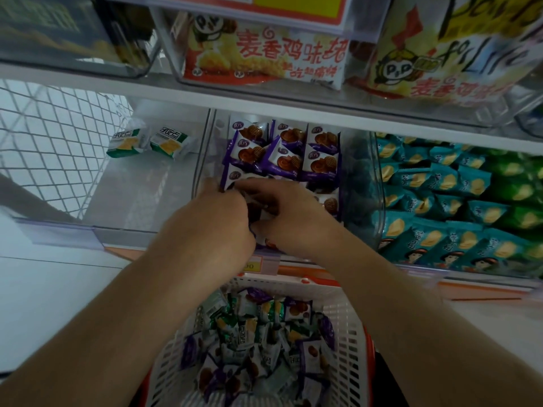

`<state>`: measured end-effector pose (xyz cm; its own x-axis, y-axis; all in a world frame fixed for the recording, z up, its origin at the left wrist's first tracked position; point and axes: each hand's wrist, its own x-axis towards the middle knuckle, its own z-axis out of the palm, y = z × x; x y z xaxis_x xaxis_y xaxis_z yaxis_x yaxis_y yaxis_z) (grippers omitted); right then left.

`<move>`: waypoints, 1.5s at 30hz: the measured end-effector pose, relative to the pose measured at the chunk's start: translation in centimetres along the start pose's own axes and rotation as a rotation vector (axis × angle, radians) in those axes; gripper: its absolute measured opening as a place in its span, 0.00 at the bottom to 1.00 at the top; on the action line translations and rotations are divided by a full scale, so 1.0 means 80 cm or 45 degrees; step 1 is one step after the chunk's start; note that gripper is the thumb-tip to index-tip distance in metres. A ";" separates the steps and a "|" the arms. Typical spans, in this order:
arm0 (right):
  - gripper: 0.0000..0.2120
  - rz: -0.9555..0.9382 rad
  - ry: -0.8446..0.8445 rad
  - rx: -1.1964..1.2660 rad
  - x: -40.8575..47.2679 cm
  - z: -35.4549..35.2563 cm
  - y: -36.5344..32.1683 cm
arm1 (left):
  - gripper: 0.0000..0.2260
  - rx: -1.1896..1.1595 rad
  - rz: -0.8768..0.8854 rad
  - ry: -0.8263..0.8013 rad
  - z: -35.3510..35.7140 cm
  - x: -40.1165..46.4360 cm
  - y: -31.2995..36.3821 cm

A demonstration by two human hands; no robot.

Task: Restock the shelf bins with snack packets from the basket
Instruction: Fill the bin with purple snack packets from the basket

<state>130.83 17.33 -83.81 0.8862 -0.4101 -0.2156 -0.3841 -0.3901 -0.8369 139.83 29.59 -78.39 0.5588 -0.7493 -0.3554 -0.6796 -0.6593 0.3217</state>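
Note:
A white mesh basket (351,342) with several purple and green snack packets (258,339) sits below my arms. Both hands reach into the clear middle shelf bin (205,148), which holds rows of purple-and-white cookie packets (289,149). My left hand (217,221) and my right hand (296,221) are together at the bin's front, fingers curled round purple cookie packets (258,214) between them. Most of those held packets are hidden by my fingers.
The left bin (141,201) holds two green-and-white cracker packets (150,142). The right bin (379,201) is packed with teal chip packets (440,212). Above, a shelf carries large orange-and-white snack bags (264,51). A wire mesh panel (50,148) stands at the left.

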 end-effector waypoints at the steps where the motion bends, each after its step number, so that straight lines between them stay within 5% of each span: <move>1: 0.32 -0.017 -0.034 -0.077 0.000 0.006 0.000 | 0.20 0.010 0.009 -0.010 -0.001 -0.002 0.001; 12: 0.23 -0.054 0.030 -0.399 -0.018 -0.031 0.005 | 0.11 -0.011 0.316 -0.099 0.026 0.005 -0.021; 18: 0.17 -0.153 0.057 -0.685 -0.011 -0.011 0.013 | 0.26 0.133 0.308 -0.199 0.047 0.005 -0.024; 26: 0.14 -0.090 -0.017 -0.760 -0.015 -0.018 0.008 | 0.29 0.159 0.215 -0.237 0.045 0.004 -0.017; 31: 0.14 -0.052 0.413 -0.708 -0.016 -0.035 0.019 | 0.26 0.163 0.174 -0.208 0.044 0.002 -0.006; 34: 0.14 0.058 0.280 -0.981 -0.018 -0.034 0.019 | 0.21 0.160 0.248 -0.093 0.045 0.002 -0.007; 41: 0.28 0.116 0.054 -0.356 -0.022 -0.044 0.014 | 0.21 0.001 0.431 0.072 0.059 0.018 -0.002; 45: 0.22 0.002 0.319 -0.569 -0.031 -0.048 0.018 | 0.27 -0.008 0.421 -0.047 0.067 0.033 0.009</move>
<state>127.11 14.60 -82.57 0.8171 -0.5749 -0.0436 -0.5074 -0.6811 -0.5279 138.28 27.47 -83.83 0.2905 -0.9203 -0.2621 -0.8182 -0.3810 0.4306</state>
